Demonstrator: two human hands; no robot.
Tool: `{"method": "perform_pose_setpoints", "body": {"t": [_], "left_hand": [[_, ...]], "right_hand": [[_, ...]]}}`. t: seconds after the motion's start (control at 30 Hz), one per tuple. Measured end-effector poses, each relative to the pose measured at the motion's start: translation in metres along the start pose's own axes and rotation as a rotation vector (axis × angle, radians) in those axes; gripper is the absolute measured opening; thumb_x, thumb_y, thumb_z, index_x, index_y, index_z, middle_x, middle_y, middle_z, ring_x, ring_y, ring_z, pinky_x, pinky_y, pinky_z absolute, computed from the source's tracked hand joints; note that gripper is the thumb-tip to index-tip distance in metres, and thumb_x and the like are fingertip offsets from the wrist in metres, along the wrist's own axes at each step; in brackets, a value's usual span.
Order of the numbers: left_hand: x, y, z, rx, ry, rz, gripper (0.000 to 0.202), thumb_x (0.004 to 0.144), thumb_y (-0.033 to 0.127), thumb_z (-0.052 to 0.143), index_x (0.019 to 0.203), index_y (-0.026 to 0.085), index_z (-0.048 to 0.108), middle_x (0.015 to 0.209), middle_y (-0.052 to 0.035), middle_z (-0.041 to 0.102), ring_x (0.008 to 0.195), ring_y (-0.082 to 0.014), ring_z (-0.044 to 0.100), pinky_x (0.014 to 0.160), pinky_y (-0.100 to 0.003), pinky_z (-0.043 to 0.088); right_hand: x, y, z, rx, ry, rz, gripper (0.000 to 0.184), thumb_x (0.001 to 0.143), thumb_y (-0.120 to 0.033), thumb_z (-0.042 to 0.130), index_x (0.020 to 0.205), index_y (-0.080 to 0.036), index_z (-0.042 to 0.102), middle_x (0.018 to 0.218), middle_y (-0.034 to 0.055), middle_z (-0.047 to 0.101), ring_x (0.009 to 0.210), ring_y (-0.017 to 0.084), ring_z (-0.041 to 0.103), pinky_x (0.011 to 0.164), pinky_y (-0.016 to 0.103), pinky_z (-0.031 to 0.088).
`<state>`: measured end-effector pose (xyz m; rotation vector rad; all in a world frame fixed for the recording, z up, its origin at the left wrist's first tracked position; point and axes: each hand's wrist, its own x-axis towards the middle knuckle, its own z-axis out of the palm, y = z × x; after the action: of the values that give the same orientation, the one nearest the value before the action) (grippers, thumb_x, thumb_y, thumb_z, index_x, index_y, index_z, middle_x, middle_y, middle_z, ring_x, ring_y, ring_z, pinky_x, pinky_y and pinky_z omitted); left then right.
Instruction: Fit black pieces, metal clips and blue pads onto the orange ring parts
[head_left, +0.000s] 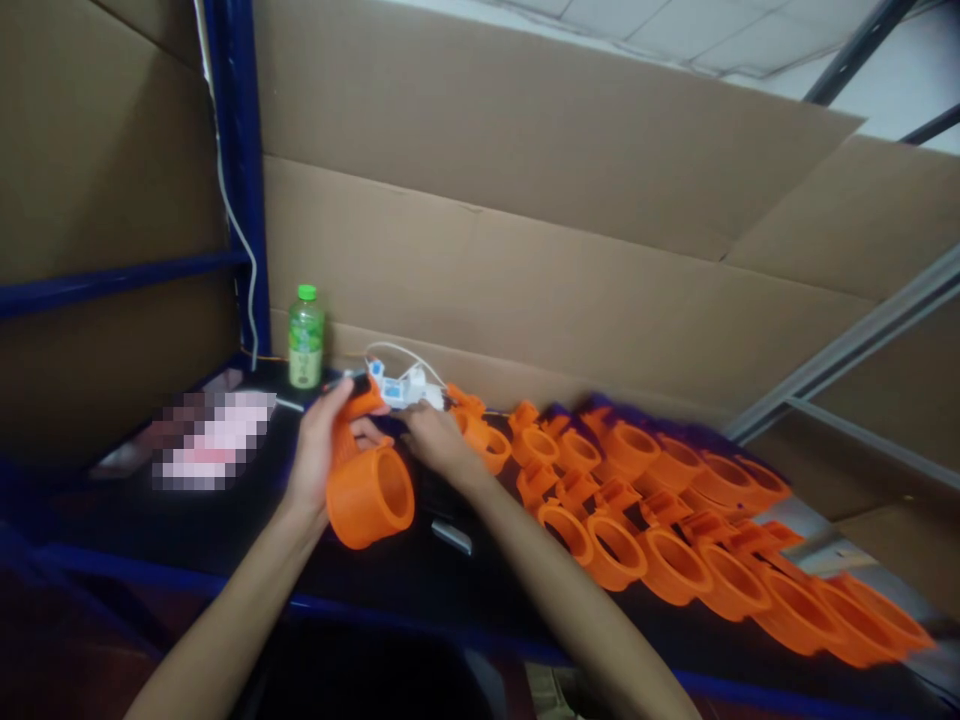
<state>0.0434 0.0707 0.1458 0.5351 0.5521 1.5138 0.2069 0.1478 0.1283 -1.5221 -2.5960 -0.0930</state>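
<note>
My left hand is closed around the upper arm of an orange plastic part, whose wide open ring hangs below the fingers, tilted to the right. Something dark shows at the top of this part, near the thumb. To the right of it, my right hand reaches over the dark tabletop, close to a white power strip. Its fingertips are blurred and partly hidden, so what they touch is unclear. Below the right wrist lies a small silvery object.
Several similar orange ring parts stand in rows on the right of the dark table. A green-capped bottle stands at the back left, beside a blue post. Cardboard panels wall off the back.
</note>
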Motion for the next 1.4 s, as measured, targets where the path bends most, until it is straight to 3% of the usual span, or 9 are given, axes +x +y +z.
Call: {"method": "perform_pose_setpoints", "body": {"t": [0.1,0.2,0.37,0.53,0.63,0.7,0.93,1.23,1.4], "left_hand": [[0.0,-0.002,0.002,0.024,-0.009,0.011,0.04,0.08,0.048,0.073,0.095,0.011,0.067,0.052,0.0018,0.058,0.047,-0.0138,0.062,0.053,-0.023,0.055],[-0.001,-0.003,0.003,0.052,-0.019,0.036,0.039,0.081,0.045,0.073,0.099,0.012,0.066,0.057,0.0001,0.063,0.046,-0.0128,0.062,0.054,-0.024,0.056],[-0.001,-0.005,0.004,0.091,-0.035,0.054,0.037,0.082,0.044,0.072,0.101,0.013,0.063,0.063,-0.0028,0.068,0.047,-0.0145,0.063,0.05,-0.024,0.053],[0.002,-0.007,0.003,0.109,-0.001,0.057,0.039,0.083,0.046,0.072,0.105,0.014,0.062,0.08,-0.008,0.074,0.054,-0.018,0.07,0.052,-0.027,0.056],[0.006,-0.012,0.001,0.129,0.012,0.05,0.041,0.082,0.045,0.073,0.107,0.015,0.062,0.085,-0.0092,0.075,0.054,-0.0173,0.069,0.051,-0.026,0.056],[0.008,-0.016,0.0,0.145,0.003,0.043,0.04,0.082,0.044,0.074,0.106,0.015,0.061,0.085,-0.0089,0.075,0.05,-0.0146,0.067,0.05,-0.026,0.056],[0.01,-0.026,-0.003,0.148,-0.042,0.02,0.037,0.081,0.039,0.076,0.105,0.02,0.055,0.069,-0.0017,0.071,0.049,-0.0158,0.067,0.051,-0.025,0.057],[0.005,-0.027,0.0,0.218,-0.027,0.032,0.039,0.082,0.038,0.075,0.108,0.021,0.051,0.074,-0.0012,0.072,0.053,-0.0153,0.07,0.051,-0.022,0.055],[0.004,-0.029,-0.001,0.254,-0.02,0.04,0.041,0.081,0.04,0.075,0.109,0.023,0.051,0.076,-0.0004,0.073,0.056,-0.0157,0.071,0.051,-0.022,0.055]], "right_hand": [[0.008,-0.006,0.012,-0.004,0.006,-0.005,0.036,0.093,-0.015,0.057,0.127,-0.015,0.066,0.129,0.0177,0.065,0.125,0.027,0.056,0.103,0.033,0.045],[0.012,-0.007,0.021,0.01,0.045,0.012,0.029,0.094,-0.013,0.054,0.117,-0.011,0.07,0.121,0.0209,0.068,0.119,0.028,0.059,0.097,0.034,0.048],[0.007,0.001,0.016,0.104,0.187,0.056,0.026,0.096,-0.018,0.052,0.108,-0.013,0.074,0.114,0.018,0.072,0.111,0.027,0.064,0.092,0.035,0.05],[-0.009,0.014,-0.007,0.3,0.422,0.104,0.034,0.101,-0.035,0.051,0.124,-0.018,0.07,0.11,0.009,0.075,0.093,0.019,0.069,0.081,0.029,0.054],[-0.023,0.009,-0.012,0.588,0.701,0.015,0.028,0.095,-0.037,0.062,0.113,-0.019,0.075,0.102,0.0075,0.076,0.083,0.018,0.069,0.07,0.029,0.055],[-0.031,0.001,-0.012,0.741,0.842,-0.093,0.021,0.089,-0.033,0.071,0.105,-0.022,0.078,0.1,0.0062,0.077,0.087,0.019,0.07,0.073,0.03,0.056],[-0.042,-0.015,-0.004,0.719,0.836,-0.286,0.019,0.089,-0.019,0.071,0.106,-0.025,0.078,0.104,0.0043,0.077,0.096,0.018,0.071,0.092,0.036,0.054],[-0.049,-0.019,0.0,0.557,0.885,-0.237,0.023,0.095,-0.02,0.062,0.113,-0.024,0.075,0.096,0.0048,0.075,0.089,0.018,0.068,0.082,0.036,0.055],[-0.053,-0.018,0.001,0.437,0.809,-0.234,0.026,0.098,-0.02,0.057,0.118,-0.023,0.073,0.1,0.0074,0.073,0.096,0.02,0.065,0.085,0.037,0.054]]}}
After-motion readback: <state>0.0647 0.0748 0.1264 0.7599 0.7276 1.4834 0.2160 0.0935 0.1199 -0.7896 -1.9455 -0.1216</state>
